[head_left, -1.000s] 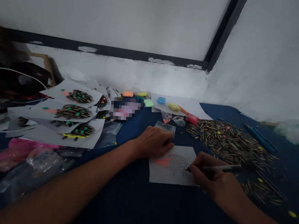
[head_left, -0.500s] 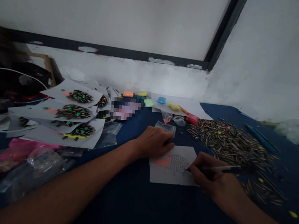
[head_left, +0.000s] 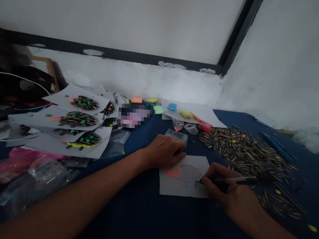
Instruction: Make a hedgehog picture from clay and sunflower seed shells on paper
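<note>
Drawing sheet [head_left: 172, 188] on blue table [head_left: 146, 218]: left hand [head_left: 164, 151] covers its far-left corner, grip unclear; right hand [head_left: 230, 187], pinching a pen [head_left: 237, 179], hides its right edge. Seeds [head_left: 248, 150] right of the sheet; seed pictures [head_left: 78, 119], left.

Head camera looks forward, down across the table [head_left: 141, 206].
</note>
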Tool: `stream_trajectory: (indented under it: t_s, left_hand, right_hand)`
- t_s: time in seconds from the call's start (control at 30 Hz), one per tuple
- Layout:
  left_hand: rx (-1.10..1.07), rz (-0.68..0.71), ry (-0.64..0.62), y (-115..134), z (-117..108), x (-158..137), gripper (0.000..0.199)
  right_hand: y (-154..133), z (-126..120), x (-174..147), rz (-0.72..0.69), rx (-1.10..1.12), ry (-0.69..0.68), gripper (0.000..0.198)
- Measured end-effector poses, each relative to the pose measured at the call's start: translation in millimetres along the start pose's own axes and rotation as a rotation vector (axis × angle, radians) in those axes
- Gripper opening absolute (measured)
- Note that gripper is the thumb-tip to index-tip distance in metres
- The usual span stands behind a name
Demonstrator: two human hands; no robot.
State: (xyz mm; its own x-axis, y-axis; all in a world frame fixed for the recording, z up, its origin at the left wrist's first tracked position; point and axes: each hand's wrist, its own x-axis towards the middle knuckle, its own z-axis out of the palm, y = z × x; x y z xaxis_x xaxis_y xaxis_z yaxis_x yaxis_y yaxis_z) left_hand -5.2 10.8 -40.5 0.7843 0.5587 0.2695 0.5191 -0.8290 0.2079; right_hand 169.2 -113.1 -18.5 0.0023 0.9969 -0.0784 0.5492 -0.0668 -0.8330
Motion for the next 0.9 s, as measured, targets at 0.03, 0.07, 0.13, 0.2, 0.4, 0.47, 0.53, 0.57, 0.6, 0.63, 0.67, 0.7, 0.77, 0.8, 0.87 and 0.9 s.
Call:
stream_trajectory:
  t_s: [0.03,0.07,0.13,0.2,0.4,0.47,0.53,0.57,0.6,0.63,0.67,0.7,0.77,0.8,0.87,0.9]
  left_hand:
    - [0.001,-0.003,0.000,0.0,0.1,0.0,0.020]
    - [0.001,-0.004,-0.001,0.0,0.1,0.1,0.020]
    - [0.003,-0.003,0.000,0.1,-0.1,0.2,0.020]
    - [0.007,0.000,0.001,0.1,-0.2,0.2,0.020]
    - [0.008,0.008,0.013,0.1,-0.7,-0.1,0.020]
    - [0.008,0.004,0.004,0.4,-1.3,-0.1,0.021]
    - [0.004,0.000,-0.009,0.7,-1.7,0.0,0.021]
    - [0.001,0.000,-0.014,0.7,-1.8,0.1,0.021]
    - [-0.001,-0.003,-0.015,0.6,-1.6,0.3,0.021]
    - [-0.002,-0.003,-0.015,0.4,-1.4,0.4,0.021]
    - [-0.003,-0.003,-0.013,0.2,-1.0,0.5,0.021]
    - [-0.002,-0.002,-0.010,0.0,-0.7,0.7,0.021]
    - [-0.002,0.002,0.001,-0.4,-0.1,0.8,0.021]
    - [-0.003,0.006,0.006,-0.4,0.0,0.8,0.021]
    - [-0.003,0.010,0.009,-0.3,0.0,0.9,0.020]
    - [-0.001,0.011,0.006,-0.2,-0.2,0.8,0.020]
  right_hand:
    - [-0.7,-0.1,-0.1,0.004,-0.005,0.004,0.024]
    - [-1.2,-0.2,-0.1,0.008,-0.011,0.009,0.024]
    - [-1.7,-0.4,-0.2,0.017,-0.023,0.018,0.024]
    - [-1.6,-0.2,-0.3,0.016,-0.028,0.012,0.023]
    - [-2.4,-1.5,0.1,0.000,0.001,-0.003,0.026]
    - [-3.8,-3.4,0.5,0.003,0.001,0.000,0.027]
    - [-4.7,-5.3,0.9,0.009,-0.003,0.009,0.028]
    - [-4.7,-6.0,1.1,0.012,-0.007,0.014,0.029]
    - [-4.4,-6.5,1.2,0.014,-0.012,0.019,0.029]
    - [-3.9,-6.8,1.2,0.019,-0.021,0.023,0.028]
    - [-3.3,-6.9,1.2,0.022,-0.032,0.030,0.028]
    - [-2.7,-6.8,1.2,0.023,-0.045,0.038,0.027]
    - [-2.0,-6.7,0.9,0.034,-0.063,0.048,0.025]
    - [-2.0,-6.7,0.6,0.042,-0.063,0.050,0.025]
    - [-2.5,-7.1,-0.3,0.061,-0.054,0.042,0.025]
    - [-2.7,-7.5,-1.0,0.065,-0.050,0.042,0.025]
